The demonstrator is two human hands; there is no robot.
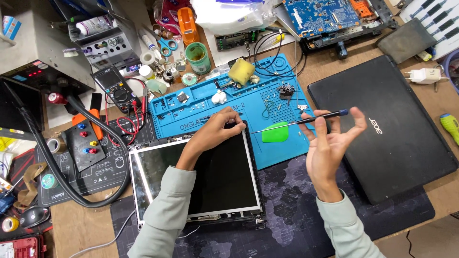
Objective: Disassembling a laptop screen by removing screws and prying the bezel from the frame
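1. Clearly, the left hand [221,128] pressed, fingers down, on the far edge of the screen panel [217,177], near centre.
2. Right hand [330,138] pinched a screwdriver [306,121].
3. Panel looked thin, fragile; best gripped by its frame edges.

Blue repair mat [191,117], green pick [275,132], black laptop [382,129], yellow sponge [241,71].

The left hand [217,130] lies on the panel [229,181], its fingertips hiding the panel's 12 o'clock edge, and the forearm covers a strip of the screen. The circuit board [320,14] at 1 o'clock is cut off by the top edge. At 3 o'clock, the green handle [450,128] runs out of view. The small parts on the mat [201,112] are too tiny to tell apart. The red case [21,247] at 8 o'clock is clipped by the bottom edge.
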